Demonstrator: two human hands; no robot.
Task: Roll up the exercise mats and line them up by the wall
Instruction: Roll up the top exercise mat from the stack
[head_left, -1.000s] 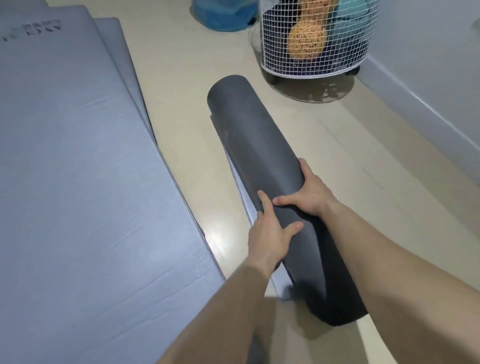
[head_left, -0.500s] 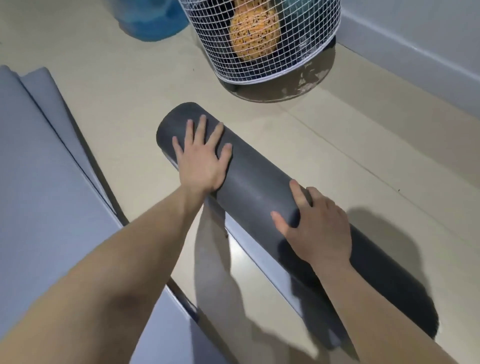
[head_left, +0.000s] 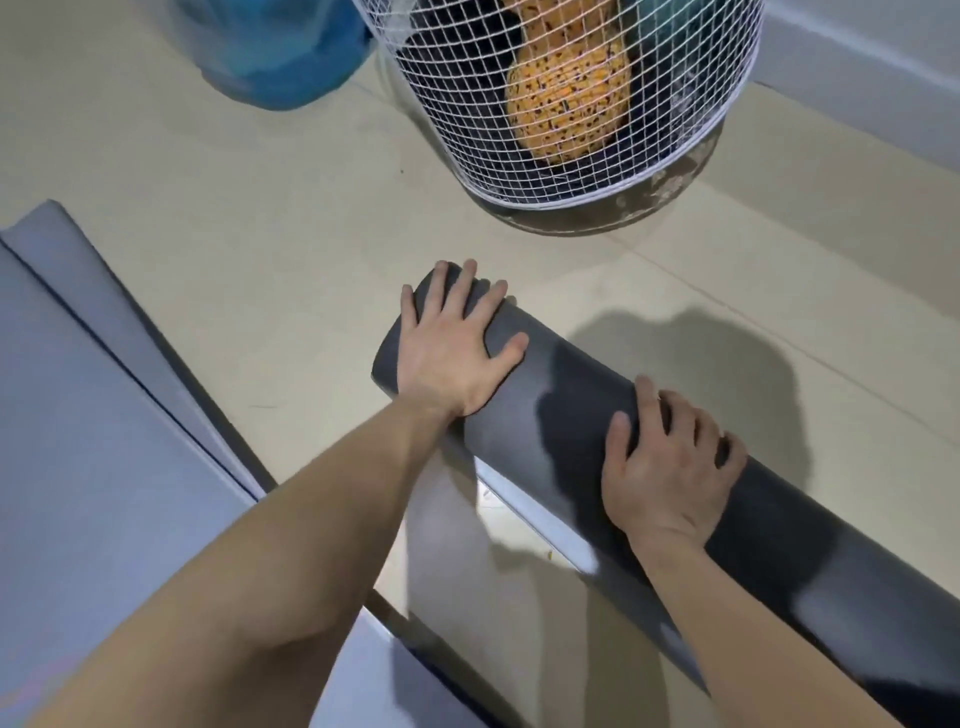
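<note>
Left hand (head_left: 451, 347) presses flat and the right hand (head_left: 670, 467) curls over the smooth dark cylindrical rolled mat (head_left: 571, 415) on the glossy floor (head_left: 260, 260)

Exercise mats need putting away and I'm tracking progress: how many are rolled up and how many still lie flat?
Rolled mat: 1
Flat mats: 2, top mat over bottom mat
Total: 3
</note>
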